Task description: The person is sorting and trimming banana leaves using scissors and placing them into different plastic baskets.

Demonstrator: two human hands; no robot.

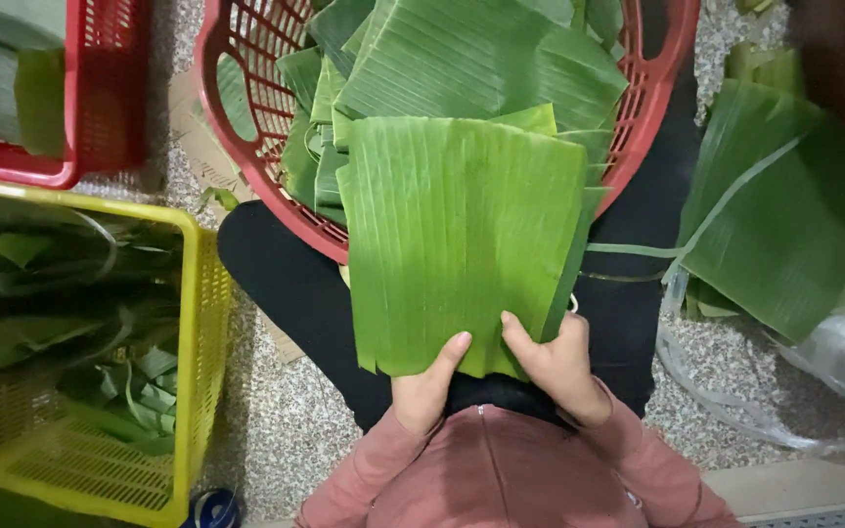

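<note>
Holding a stack of cut banana leaves (457, 240) by its near edge, the left hand (429, 388) and the right hand (557, 367) each grasp the pile with a thumb pressed flat on top and the other fingers hidden beneath. The stack lies across the person's lap, its far edge overlapping the near rim of a round red basket (246, 117) that is filled with more folded leaves. At the left, on the speckled floor, a yellow crate (193, 323) holds long dark leaves and cut strips, and a red crate (100, 98) stands beyond it at the far-left corner. At the right, a large loose leaf (784, 215) lies over clear plastic wrapping (833, 372). Pink sleeves (501, 469) cover both forearms.
</note>
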